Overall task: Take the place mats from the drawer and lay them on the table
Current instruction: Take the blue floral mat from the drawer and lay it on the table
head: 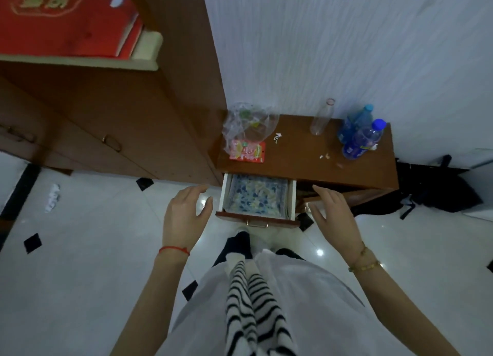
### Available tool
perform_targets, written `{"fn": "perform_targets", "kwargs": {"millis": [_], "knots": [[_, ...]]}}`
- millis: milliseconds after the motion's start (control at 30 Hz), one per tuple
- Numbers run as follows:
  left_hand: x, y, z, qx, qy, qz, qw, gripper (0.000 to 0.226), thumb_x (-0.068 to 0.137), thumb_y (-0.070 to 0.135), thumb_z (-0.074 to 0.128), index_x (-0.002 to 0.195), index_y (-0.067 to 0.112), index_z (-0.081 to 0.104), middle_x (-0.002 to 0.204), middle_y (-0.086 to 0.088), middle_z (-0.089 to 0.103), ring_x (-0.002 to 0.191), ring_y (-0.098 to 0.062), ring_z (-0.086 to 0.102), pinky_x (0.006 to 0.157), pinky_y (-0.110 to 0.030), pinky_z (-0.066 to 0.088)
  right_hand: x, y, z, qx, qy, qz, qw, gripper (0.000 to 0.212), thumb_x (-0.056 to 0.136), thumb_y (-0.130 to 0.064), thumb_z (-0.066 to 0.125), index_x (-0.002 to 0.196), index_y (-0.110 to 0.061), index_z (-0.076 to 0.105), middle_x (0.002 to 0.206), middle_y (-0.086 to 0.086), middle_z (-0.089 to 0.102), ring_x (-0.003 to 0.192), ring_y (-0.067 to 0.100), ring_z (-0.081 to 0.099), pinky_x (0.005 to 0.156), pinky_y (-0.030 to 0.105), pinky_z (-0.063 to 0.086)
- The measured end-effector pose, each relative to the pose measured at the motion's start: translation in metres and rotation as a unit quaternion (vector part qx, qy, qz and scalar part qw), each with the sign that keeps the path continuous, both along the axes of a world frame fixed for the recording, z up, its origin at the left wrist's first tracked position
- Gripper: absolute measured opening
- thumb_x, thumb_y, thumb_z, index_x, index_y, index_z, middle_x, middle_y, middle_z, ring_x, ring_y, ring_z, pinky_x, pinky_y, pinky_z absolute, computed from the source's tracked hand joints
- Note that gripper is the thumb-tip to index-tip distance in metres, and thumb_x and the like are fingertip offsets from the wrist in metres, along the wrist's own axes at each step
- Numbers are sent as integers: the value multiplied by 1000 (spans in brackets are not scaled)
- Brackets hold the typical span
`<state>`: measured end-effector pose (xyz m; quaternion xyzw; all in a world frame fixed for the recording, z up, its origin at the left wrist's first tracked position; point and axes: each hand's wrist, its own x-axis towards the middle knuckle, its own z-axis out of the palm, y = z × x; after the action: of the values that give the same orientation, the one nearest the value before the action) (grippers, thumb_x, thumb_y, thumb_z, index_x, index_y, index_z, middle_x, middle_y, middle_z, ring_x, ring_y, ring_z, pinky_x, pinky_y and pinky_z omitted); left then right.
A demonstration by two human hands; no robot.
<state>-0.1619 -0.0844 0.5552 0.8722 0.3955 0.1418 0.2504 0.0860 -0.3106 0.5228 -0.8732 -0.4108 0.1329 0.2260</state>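
Note:
The drawer point(223, 195) of a low brown cabinet stands pulled out. Inside it lie blue and white patterned place mats point(257, 195), stacked flat. My left hand point(185, 217) hovers just left of the drawer with its fingers relaxed and holding nothing. To the right of the drawer is my right hand point(333, 217), also open and apart from it. Neither hand touches the mats.
On the cabinet top point(298, 153) stand a clear plastic bag point(246, 125), a red snack packet point(248, 151), an empty clear bottle point(322, 118) and two blue bottles point(360, 139). A tall wardrobe point(106, 110) rises to the left. A black bag point(440, 187) lies on the floor at right.

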Motion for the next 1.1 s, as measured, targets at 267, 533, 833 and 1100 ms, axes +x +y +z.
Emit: {"fn": "perform_targets", "kwargs": {"millis": [267,533,833,1100], "knots": [[32,70,-41,-29,14,-111,993,35,91,31,54,117,12,65,110,-6,68,100,-22,63,88,-39,53,-7,49,-38,-30,38,-59,997,42,96,-23,56,134,-5,53,128,10,60,119,27,54,102,38,45],[57,80,-121,-97,54,-119,987,31,91,27,58,117,12,65,112,-6,68,101,-21,62,92,-31,50,2,56,-112,-73,94,-87,989,42,95,-18,60,134,-3,53,127,15,60,118,31,54,102,38,44],[86,73,-304,-172,93,-77,978,31,91,20,62,120,8,63,119,-10,65,107,-23,61,91,-21,43,19,70,-283,-96,167,-111,975,40,96,-17,57,133,-1,52,119,18,62,108,31,58,97,29,42],[80,64,-420,-198,140,-33,970,38,92,25,62,125,7,61,121,-13,64,107,-27,62,88,-29,50,21,84,-391,-121,200,-93,968,41,98,-18,55,133,1,50,125,23,57,111,36,59,93,35,47]]}}
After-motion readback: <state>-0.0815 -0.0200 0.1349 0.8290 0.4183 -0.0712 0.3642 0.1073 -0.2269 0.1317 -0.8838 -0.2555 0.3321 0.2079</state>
